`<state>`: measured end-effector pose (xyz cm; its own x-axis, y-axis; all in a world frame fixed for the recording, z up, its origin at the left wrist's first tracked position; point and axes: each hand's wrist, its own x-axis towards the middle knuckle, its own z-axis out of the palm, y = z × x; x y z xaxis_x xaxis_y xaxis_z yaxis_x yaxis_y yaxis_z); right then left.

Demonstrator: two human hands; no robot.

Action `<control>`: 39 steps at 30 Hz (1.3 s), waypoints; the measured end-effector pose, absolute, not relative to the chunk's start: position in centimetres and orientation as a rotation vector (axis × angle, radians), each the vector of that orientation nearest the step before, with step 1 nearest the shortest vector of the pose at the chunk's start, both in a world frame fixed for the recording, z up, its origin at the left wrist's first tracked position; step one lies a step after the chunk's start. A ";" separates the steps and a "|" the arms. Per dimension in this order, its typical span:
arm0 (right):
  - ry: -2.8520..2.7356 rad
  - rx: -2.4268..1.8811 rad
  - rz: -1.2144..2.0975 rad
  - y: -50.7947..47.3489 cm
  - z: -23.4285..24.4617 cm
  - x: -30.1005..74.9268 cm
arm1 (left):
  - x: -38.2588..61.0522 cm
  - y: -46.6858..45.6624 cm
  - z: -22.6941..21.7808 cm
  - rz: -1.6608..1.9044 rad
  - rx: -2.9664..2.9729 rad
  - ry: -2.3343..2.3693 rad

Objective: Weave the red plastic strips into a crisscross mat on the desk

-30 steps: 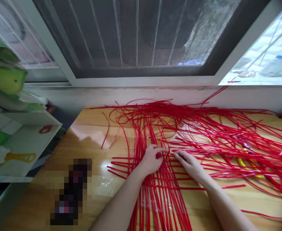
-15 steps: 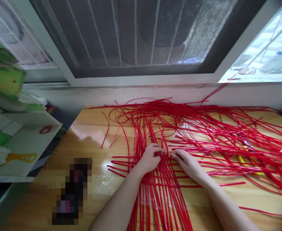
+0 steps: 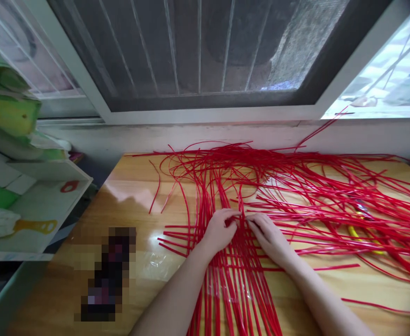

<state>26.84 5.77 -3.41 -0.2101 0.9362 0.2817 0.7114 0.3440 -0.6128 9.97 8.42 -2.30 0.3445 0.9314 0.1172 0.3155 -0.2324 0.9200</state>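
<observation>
Long red plastic strips (image 3: 239, 280) run lengthwise down the wooden table, crossed by several shorter red strips (image 3: 177, 235) in a woven section. My left hand (image 3: 221, 231) rests over the upper part of this weave, its thumb and fingers closed around a red strip that stands up between my hands. Just to its right, my right hand (image 3: 266, 231) pinches at red strips too, fingertips almost meeting those of my left. The exact strip under the fingertips is partly hidden. Clear tape (image 3: 225, 291) lies across the lengthwise strips nearer to me.
Loose red strips (image 3: 330, 196) spread in a tangle over the table's back and right. Yellow-handled pliers or cutters (image 3: 353, 233) lie partly beneath them. A pixelated dark object (image 3: 108, 275) is at left, beside a white shelf (image 3: 51, 219). The window frame (image 3: 211, 115) rises behind.
My two hands have come closer together, the right moving slightly left and up. A red strip now stands raised between them. The view has shifted a little.
</observation>
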 end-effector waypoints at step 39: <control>-1.956 -1.469 0.433 5.1 -4.5 25.3 | 10.9 7.0 -0.6 0.908 1.940 1.337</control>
<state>25.28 5.11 -4.47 -0.1653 0.9407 0.2964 0.7280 0.3191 -0.6068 10.87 7.03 -0.61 0.2561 0.9467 0.1956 0.5311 -0.3069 0.7898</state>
